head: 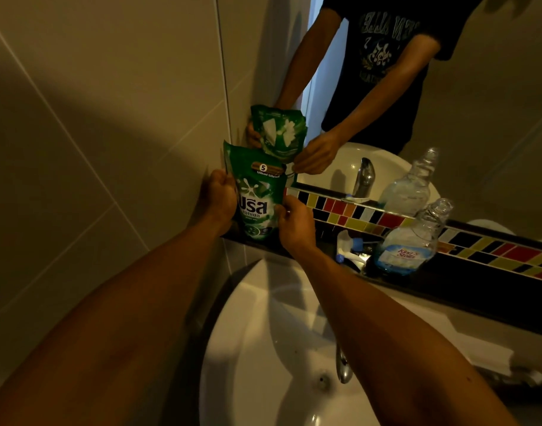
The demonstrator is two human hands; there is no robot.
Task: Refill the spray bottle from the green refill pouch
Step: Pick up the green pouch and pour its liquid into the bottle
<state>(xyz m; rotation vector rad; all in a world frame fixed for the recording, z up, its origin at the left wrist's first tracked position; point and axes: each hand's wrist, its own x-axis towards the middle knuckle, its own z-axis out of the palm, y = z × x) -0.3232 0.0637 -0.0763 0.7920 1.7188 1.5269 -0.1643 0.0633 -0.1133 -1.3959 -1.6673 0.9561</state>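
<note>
1. Between the two hands stands the green refill pouch [257, 195], upright on the dark ledge [466, 281] in the corner by the mirror [494, 118].
2. The left hand [217, 196] grips its left edge with curled fingers.
3. The right hand [295, 224] pinches its right edge.
4. Right of the right hand, the uncapped spray bottle [412, 241] stands on the ledge, its trigger head [349, 245] lying just beside it.
5. Below both forearms lies the white sink [263, 348].

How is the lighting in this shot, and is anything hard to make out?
Head view: dim, warm light; forearms cast shadows into the sink; green refill pouch readable; clear spray bottle glints faintly; wide-angle lens bends the wall tile lines.
</note>
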